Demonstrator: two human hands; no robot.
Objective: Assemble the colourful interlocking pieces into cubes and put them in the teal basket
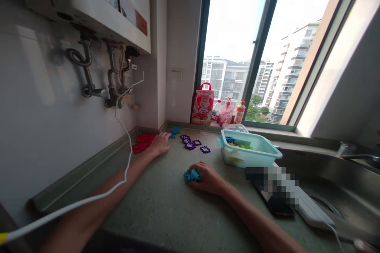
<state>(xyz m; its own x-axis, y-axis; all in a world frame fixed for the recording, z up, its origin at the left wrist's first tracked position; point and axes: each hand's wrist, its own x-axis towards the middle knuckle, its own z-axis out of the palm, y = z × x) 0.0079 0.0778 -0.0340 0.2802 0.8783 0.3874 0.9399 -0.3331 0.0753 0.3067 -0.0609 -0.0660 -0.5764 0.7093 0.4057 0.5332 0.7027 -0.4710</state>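
Observation:
My right hand [206, 178] is wrapped round several blue gear-edged pieces [191, 176] on the grey-green counter [166, 205]. Further back on the left, my left hand [160, 143] rests beside the red pieces [143, 142], its fingertips close to other blue pieces [175, 130]; whether it grips anything is too small to tell. Several purple gear-edged pieces [190, 146] lie loose between the left hand and the light-blue basket [252, 162]. Inside that basket are blue, yellow and green pieces.
A dark phone [279, 203] and a white power strip [314, 209] lie beside the sink [356, 182] at the right. A white cable [129, 158] hangs across the left forearm. Bottles [226, 114] and a red package [203, 106] stand by the window.

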